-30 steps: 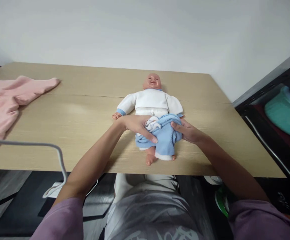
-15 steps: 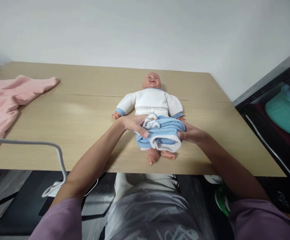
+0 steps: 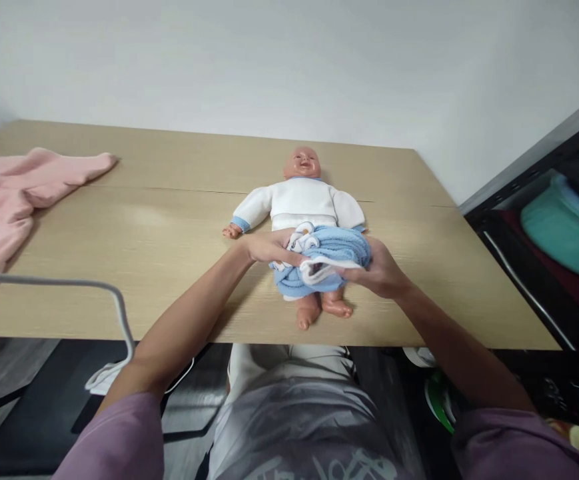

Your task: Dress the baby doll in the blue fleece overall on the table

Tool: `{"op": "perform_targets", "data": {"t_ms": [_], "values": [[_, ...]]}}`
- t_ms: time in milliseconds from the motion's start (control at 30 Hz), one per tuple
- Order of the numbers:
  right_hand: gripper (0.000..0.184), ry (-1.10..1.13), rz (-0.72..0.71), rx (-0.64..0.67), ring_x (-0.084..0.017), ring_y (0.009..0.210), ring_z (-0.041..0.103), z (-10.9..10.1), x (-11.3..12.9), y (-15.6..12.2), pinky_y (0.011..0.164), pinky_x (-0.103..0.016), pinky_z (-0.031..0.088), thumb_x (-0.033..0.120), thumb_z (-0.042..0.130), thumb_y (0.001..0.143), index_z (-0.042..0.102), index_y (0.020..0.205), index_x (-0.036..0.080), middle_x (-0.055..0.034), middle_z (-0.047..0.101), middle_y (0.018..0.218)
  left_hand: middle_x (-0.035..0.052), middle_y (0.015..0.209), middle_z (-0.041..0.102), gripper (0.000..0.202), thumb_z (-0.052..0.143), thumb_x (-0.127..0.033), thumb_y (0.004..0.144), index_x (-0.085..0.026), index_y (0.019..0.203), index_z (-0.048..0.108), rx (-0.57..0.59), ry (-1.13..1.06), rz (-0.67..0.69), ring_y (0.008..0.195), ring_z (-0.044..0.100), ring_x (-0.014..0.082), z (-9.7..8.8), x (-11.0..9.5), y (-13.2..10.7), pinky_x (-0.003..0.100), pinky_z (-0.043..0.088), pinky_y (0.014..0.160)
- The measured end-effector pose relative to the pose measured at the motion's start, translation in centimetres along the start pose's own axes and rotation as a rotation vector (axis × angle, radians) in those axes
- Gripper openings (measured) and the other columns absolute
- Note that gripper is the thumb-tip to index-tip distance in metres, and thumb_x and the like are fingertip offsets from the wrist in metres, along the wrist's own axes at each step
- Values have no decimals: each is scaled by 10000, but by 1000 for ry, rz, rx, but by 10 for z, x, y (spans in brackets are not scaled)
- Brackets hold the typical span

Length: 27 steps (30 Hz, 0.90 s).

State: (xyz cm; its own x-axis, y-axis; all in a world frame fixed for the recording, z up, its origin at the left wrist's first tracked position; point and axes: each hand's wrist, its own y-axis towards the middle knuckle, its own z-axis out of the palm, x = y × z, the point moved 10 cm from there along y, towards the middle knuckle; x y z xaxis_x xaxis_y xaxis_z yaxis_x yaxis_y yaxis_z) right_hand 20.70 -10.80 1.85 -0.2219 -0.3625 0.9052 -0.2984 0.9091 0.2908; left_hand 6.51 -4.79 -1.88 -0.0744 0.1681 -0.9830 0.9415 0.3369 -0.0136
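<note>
A baby doll (image 3: 303, 200) in a white top with blue cuffs lies on its back, head away from me and bare feet toward the table's front edge. Over its lower body I hold a bunched blue terry garment (image 3: 342, 244) with a white-trimmed opening and a white cartoon patch. My left hand (image 3: 275, 248) is closed on the garment's left side, thumb at the white trim. On the right side my right hand (image 3: 376, 270) grips it, thumb on the trim too. The garment hides the doll's legs above the feet.
On the table (image 3: 179, 267) a pink garment (image 3: 4, 200) lies at the left. A grey cable-like arm (image 3: 69, 283) crosses the lower left. To the right stands a black shelf with a teal basin (image 3: 564, 227). A wall rises behind the table.
The white-trimmed opening has narrowed and lifted, tipping away from me. My right hand has turned, its thumb shifting inward along the trim. More of the doll's lower legs shows.
</note>
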Motion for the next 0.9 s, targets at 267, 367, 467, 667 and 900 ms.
{"op": "perform_targets", "data": {"t_ms": [267,367,467,667,900], "values": [[69,-439,-31,-404,-209,806,586,-12,45,-39,768,-362,449,251,651,901,597,858,257,9,623,867,38,965,756,670,1058,-636,697,-174,1089,772,-20,-75,10,834,678,192,10,-13,6,273,555,693],[115,-438,17,-418,-201,757,558,4,55,-61,719,-340,443,241,682,901,579,856,264,25,593,808,28,904,748,457,1014,-479,774,-167,1011,779,85,71,45,795,663,185,29,-26,11,282,545,693],[78,-291,137,-372,-231,794,634,28,39,-84,722,-345,508,313,716,970,670,939,258,-10,693,855,18,881,727,323,873,-449,887,-170,998,754,45,228,57,779,646,173,35,-33,15,291,517,704],[215,-293,329,-402,-263,783,626,33,-13,-126,735,-401,529,458,748,1023,701,963,257,-51,691,881,-38,726,612,215,786,-357,821,-216,871,631,-8,507,-1,656,554,155,48,-31,21,320,403,648],[58,-624,174,-621,-315,954,697,9,0,-139,866,-450,576,319,689,945,663,963,270,-97,697,1050,27,740,664,284,829,-432,857,-229,836,631,-62,854,-253,658,584,216,49,-17,25,366,345,630]]}}
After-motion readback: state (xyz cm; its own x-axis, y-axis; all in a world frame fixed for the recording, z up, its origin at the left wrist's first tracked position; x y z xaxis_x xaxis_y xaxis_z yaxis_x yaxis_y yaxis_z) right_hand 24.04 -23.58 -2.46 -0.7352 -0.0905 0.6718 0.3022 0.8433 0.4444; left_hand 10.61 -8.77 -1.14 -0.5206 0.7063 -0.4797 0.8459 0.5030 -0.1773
